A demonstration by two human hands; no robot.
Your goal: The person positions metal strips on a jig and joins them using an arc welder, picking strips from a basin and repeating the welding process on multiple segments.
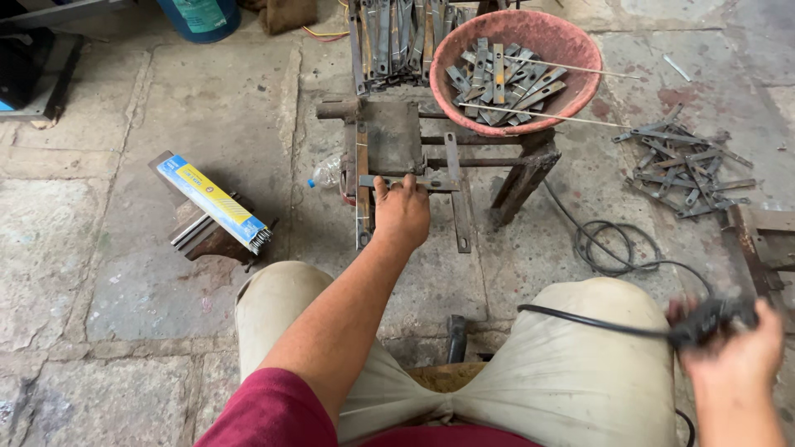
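The person sits low over a stone floor (124, 273), with both knees in light trousers at the near edge of the view. The left hand (402, 211) reaches forward and rests on a flat metal strip (410, 180) that lies across a small rusty metal stand (389, 136); the fingers press on the strip, and it is not clear if they close around it. The strip is in the middle of the scene, just beyond the left knee. The right hand (733, 348) is at the near right, blurred, and it is closed around a dark welding holder (708, 321) with a black cable (596, 323) that runs over the right knee. The two hands are well apart.

On the far side of the stand sits a pink bowl (571, 37) full of short metal strips, with thin rods across it. More strips lie in a loose pile (683, 165) on the floor at the right. At the left a blue and yellow box of rods (211, 199) leans on a metal block.
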